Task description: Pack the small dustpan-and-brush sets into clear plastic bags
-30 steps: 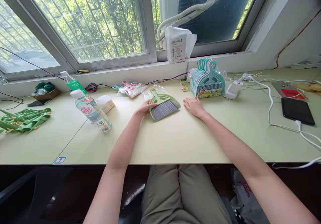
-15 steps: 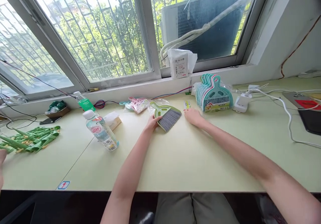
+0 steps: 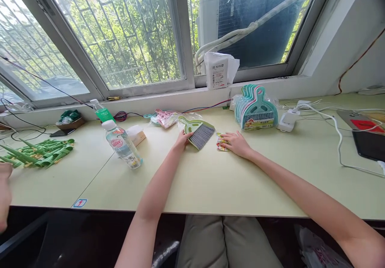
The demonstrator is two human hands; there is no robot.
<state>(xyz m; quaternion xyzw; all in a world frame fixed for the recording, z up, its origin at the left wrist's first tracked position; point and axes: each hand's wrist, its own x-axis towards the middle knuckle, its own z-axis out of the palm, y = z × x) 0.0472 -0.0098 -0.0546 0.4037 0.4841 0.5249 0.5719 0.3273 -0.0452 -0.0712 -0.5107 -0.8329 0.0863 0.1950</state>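
My left hand (image 3: 181, 140) grips the edge of a green mini dustpan-and-brush set (image 3: 202, 135) whose grey bristles face up; a clear plastic bag lies around its handle. Fingers stretched, my right hand (image 3: 237, 144) rests flat on a small stack of printed label cards (image 3: 221, 143), just right of the brush. Behind that hand stands a row of bagged brush-and-dustpan sets (image 3: 258, 109) in teal and pink, the front one carrying a printed label. More pink and teal sets in plastic (image 3: 165, 118) lie behind the green one.
Left of me stand a clear bottle (image 3: 122, 146), a green-labelled bottle (image 3: 102, 111) and a tissue pack (image 3: 136, 136). Green rolled pieces (image 3: 39, 154) lie farther left, near another person's hand (image 3: 4, 180). A power strip (image 3: 288, 119), white cables and a dark tablet-like object (image 3: 368, 136) occupy the right.
My right hand has drawn toward me and flattened over the label cards, which have shifted closer with it. My left hand still holds the green set. The camera view has tilted slightly.
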